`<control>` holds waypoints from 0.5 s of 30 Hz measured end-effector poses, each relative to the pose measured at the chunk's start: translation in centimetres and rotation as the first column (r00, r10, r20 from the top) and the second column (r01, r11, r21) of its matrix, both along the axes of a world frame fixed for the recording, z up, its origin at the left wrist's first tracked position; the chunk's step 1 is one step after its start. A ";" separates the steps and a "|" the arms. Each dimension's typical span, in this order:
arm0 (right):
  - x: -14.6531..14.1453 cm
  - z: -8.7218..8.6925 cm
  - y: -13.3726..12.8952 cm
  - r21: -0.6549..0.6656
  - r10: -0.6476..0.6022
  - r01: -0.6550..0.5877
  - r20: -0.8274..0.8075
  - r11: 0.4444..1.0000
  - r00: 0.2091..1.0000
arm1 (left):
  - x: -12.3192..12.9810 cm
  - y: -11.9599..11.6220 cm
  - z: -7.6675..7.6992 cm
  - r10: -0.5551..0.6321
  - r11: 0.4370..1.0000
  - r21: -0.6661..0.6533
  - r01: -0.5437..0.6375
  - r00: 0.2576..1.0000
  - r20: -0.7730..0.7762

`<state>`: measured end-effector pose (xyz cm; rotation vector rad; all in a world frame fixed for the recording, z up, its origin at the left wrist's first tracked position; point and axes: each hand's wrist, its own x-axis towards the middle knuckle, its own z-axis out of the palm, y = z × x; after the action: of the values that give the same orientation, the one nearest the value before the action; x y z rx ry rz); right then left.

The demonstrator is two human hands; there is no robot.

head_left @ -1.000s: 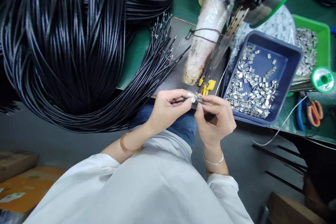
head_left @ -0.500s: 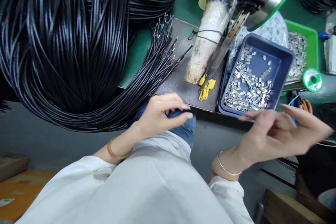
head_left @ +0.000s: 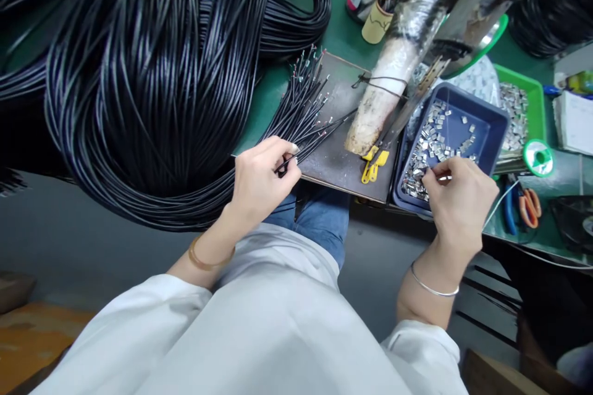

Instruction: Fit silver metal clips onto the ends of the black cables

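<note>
My left hand [head_left: 266, 176] is closed in a pinch on a black cable [head_left: 283, 166], at the front edge of a spread of black cables [head_left: 296, 108] whose stripped ends fan over a dark board [head_left: 331, 160]. Over the near left part of a blue tray [head_left: 491, 148], my right hand [head_left: 466, 203] has its fingertips pinched together, down among small silvery metal shells [head_left: 435, 145]. A glint shows between thumb and fingers, but what they hold is hidden.
A large coil of black cable [head_left: 152, 92] fills the left. A wrapped white duct [head_left: 377, 105] slants down beside yellow clips [head_left: 374, 166]. Right of the tray are a green tray [head_left: 535, 95], a solder wire spool [head_left: 538, 158] and orange-handled pliers [head_left: 529, 207].
My right hand has moved left into the blue tray and its fingers have closed. The left hand has shifted slightly left and up to the cables and now grips one. The view has shifted.
</note>
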<state>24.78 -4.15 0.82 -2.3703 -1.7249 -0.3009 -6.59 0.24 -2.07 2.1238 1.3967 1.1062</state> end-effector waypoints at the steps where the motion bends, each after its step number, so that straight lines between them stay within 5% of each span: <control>1: 0.1 0.1 0.0 -0.005 0.018 -0.018 0.012 1.000 1.000 | -0.2 -0.2 0.1 -0.005 0.998 -0.065 0.009 0.997 0.072; 6: 1.2 -0.5 0.3 0.028 0.080 -0.079 -0.055 0.996 0.995 | 0.2 -1.2 0.5 -0.113 0.930 -0.307 0.204 0.950 0.290; 8: 1.5 -1.0 0.5 0.073 0.049 -0.045 -0.056 0.996 0.997 | 1.0 -1.7 0.8 -0.225 0.859 -0.373 0.351 0.913 0.341; 12: 0.6 -1.1 0.1 0.273 0.049 -0.008 -0.145 0.962 0.988 | 3.5 -2.4 1.7 -0.352 0.487 -0.507 0.711 0.691 0.631; 13: -0.2 -0.9 -0.2 0.361 0.087 -0.006 -0.209 0.933 0.974 | 4.2 -2.5 1.9 -0.303 0.420 -0.511 0.750 0.647 0.700; 15: -2.5 -0.4 -1.2 0.521 0.199 0.056 -0.420 0.852 0.886 | 5.5 -2.5 2.0 -0.171 0.385 -0.517 0.765 0.609 0.775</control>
<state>22.29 -5.35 0.39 -1.7874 -1.2966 -0.1460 -1.08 -2.29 -0.09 1.1246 0.5944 0.5580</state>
